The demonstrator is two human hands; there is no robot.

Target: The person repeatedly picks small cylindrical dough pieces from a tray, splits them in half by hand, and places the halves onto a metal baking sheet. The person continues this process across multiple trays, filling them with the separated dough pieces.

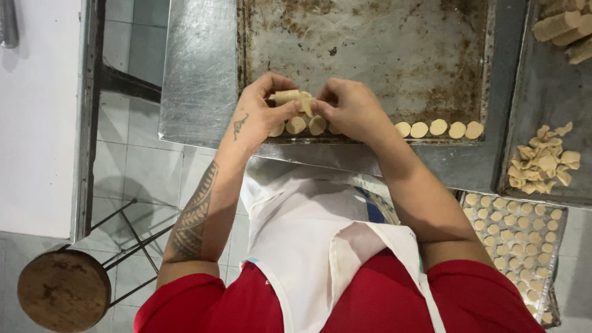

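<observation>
My left hand (259, 111) and my right hand (351, 108) meet over the near edge of a worn, stained baking tray (370, 49). Together they pinch a pale roll of dough (290, 96), the left gripping its end and the right closed on the other part. Just under my hands, round dough pieces (306, 126) lie in a row along the tray's near rim. More round pieces (438, 128) continue the row to the right, apart from my hands.
The tray rests on a steel table (197, 68). At right sits a pile of dough scraps (542, 161), with dough logs (564, 28) at top right. A lower tray (558, 246) filled with several dough rounds stands at bottom right. A round wooden stool (63, 290) stands at bottom left.
</observation>
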